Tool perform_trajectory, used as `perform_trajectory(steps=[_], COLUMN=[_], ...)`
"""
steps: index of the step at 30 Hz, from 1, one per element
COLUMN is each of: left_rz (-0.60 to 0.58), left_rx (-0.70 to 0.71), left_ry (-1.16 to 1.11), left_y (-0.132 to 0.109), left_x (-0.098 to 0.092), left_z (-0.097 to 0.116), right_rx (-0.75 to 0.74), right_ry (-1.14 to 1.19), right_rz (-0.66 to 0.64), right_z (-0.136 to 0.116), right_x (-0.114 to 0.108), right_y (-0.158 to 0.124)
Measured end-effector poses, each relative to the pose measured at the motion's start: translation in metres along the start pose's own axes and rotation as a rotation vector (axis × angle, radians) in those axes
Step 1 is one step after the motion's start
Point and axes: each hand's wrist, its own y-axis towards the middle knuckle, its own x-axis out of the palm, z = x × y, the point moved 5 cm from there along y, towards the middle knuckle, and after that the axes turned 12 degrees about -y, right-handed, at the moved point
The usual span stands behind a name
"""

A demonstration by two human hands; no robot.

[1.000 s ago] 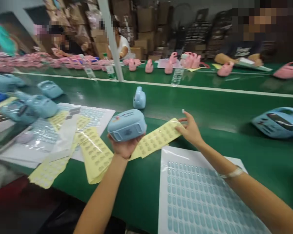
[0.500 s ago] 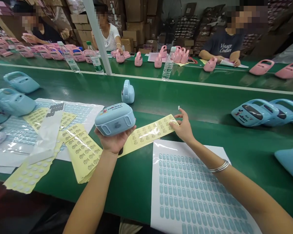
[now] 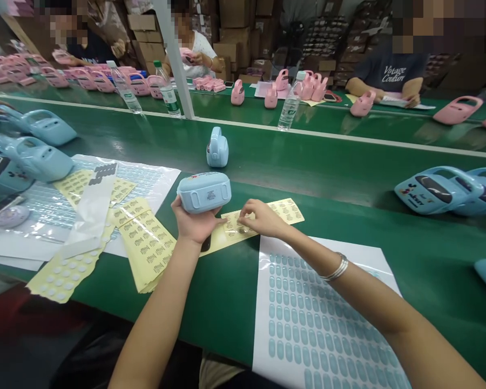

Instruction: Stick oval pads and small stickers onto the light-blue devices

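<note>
A light-blue rounded plastic device (image 3: 204, 193) rests in my left hand (image 3: 194, 222), its underside towards me. Small dark print shows between two oval outlines on that face. My left thumb points right, by the edge of a yellow sticker sheet (image 3: 285, 209) printed with rows of small text labels. Over this sheet is my right hand (image 3: 261, 218), fingers bent into a pinch; whatever the fingertips hold is too small to make out. Below my right forearm lies a white sheet of blue oval stickers (image 3: 319, 302). A dark object (image 3: 206, 244) shows partly beside my left wrist.
More blue handled devices stand at left (image 3: 44, 156) and right (image 3: 433, 189), and one stands ahead (image 3: 217, 148). Yellow label sheets (image 3: 148, 243) and dot stickers (image 3: 60, 275) lie left. Beyond a divider are water bottles (image 3: 291, 102), pink devices (image 3: 237, 93) and several people.
My right hand has moved left along the yellow sheet and its fingers have closed together. The blue device has turned so its underside faces me more.
</note>
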Motion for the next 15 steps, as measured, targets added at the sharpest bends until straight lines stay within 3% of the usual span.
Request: perform_trajectory(steps=[3,8,15], left_rz=[0.031,0.034,0.116], left_rx=[-0.025,-0.073,-0.130], left_ry=[0.002,-0.028,-0.103], left_y=[0.000,0.002,-0.002], left_x=[-0.002,-0.004,-0.010], left_z=[0.000,-0.001,-0.003], right_rx=[0.012,0.089,0.046], right_ry=[-0.029,-0.089,-0.161], right_rz=[-0.098,-0.131,-0.205], right_z=[-0.004,0.005,-0.006], right_x=[0.020,0.030,0.033], right_y=[0.019,0.043,0.041])
